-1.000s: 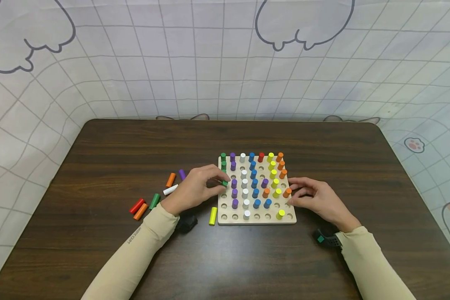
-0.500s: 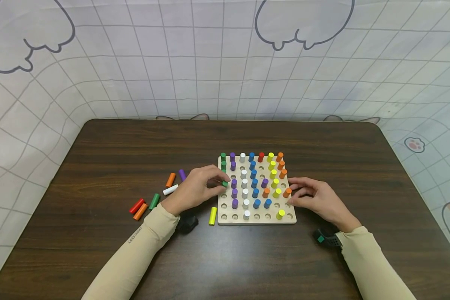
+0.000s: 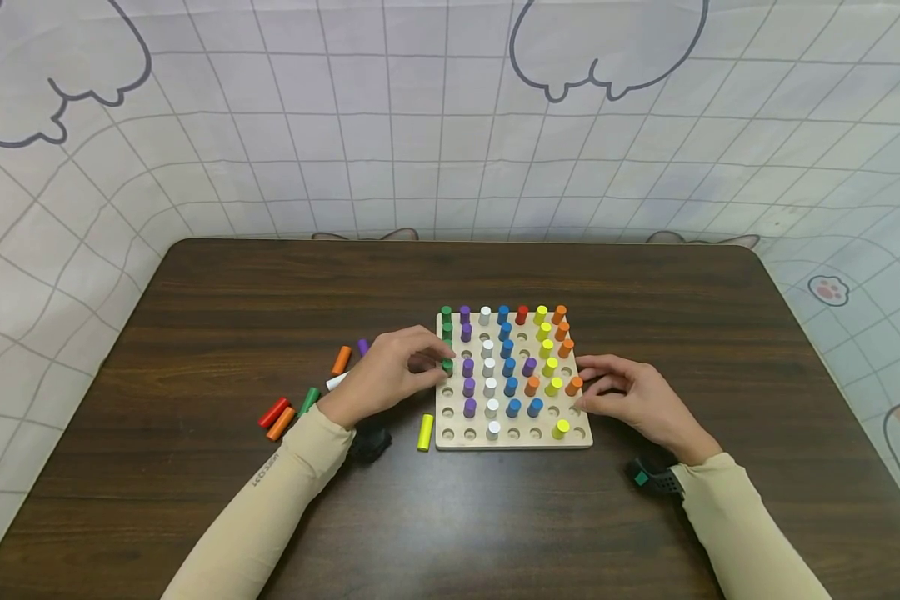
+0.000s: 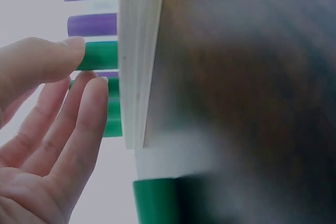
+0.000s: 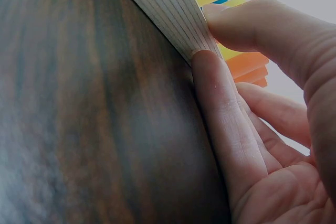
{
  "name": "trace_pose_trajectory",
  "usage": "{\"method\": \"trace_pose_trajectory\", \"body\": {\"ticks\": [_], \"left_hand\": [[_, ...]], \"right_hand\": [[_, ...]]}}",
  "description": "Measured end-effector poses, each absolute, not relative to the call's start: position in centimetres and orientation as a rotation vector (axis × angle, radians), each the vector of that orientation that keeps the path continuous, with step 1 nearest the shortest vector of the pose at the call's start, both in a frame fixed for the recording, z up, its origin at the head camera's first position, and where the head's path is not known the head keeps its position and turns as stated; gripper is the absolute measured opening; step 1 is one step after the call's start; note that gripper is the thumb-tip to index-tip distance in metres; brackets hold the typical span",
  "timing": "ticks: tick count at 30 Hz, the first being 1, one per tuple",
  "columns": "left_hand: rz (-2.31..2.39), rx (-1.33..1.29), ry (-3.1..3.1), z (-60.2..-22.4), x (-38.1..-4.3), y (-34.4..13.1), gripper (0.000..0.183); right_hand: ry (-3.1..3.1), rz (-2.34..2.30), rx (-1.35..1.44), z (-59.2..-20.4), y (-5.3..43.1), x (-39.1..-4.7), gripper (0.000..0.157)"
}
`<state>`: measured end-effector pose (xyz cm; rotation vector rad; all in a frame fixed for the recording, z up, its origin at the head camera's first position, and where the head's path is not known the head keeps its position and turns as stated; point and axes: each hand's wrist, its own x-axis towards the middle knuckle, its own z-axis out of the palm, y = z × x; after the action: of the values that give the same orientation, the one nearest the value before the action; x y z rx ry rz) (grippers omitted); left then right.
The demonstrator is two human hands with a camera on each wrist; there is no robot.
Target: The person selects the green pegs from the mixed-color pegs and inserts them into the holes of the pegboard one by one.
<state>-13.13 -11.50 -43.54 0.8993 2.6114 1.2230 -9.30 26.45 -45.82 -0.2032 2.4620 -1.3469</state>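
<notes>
A wooden pegboard (image 3: 513, 440) carries upright pegs in coloured columns. My left hand (image 3: 378, 375) is at its left edge, thumb and fingertips around a green peg (image 4: 102, 56) that stands in the left column. In the left wrist view the thumb lies by the peg's outer end and the fingers are fairly straight beside it; the peg sits against the board. My right hand (image 3: 637, 400) pinches the board's right edge, thumb on the top face and index finger (image 5: 215, 85) against the side. More green pegs (image 3: 447, 331) stand farther up that column, partly hidden by the left hand.
Loose pegs lie left of the board on the dark wooden table (image 3: 217, 333): red (image 3: 273, 412), orange (image 3: 341, 360), green (image 3: 309, 400), white (image 3: 336, 381) and purple. A yellow peg (image 3: 425, 432) lies close to the board's left edge. A grid-patterned cloth (image 3: 420, 125) hangs behind.
The left hand has shifted slightly left, and more of the green peg shows beside its fingertips. The peg stays in the left column. My right hand and the board have not moved.
</notes>
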Motion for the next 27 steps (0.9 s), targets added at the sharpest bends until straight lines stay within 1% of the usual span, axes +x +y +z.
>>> {"method": "trace_pose_trajectory", "body": {"ticks": [7,16,22,27], "left_hand": [[1.260,0.895,2.628,-42.7,-13.2,-12.3,0.027],[1.304,0.827,2.666,-41.6,-13.4,-14.6,0.025],[1.215,0.841,2.679,-41.6,-13.5,-15.6,0.024],[1.095,0.843,2.671,-41.8,-13.3,-16.2,0.028]], "right_hand": [[2.454,-1.350,-0.192,-46.0,26.5,-9.2,0.063],[2.440,-1.358,-0.190,-45.9,26.2,-9.4,0.064],[2.456,-1.340,-0.191,-45.6,26.3,-9.4,0.064],[2.459,-1.333,-0.190,-45.6,26.4,-9.4,0.064]]}}
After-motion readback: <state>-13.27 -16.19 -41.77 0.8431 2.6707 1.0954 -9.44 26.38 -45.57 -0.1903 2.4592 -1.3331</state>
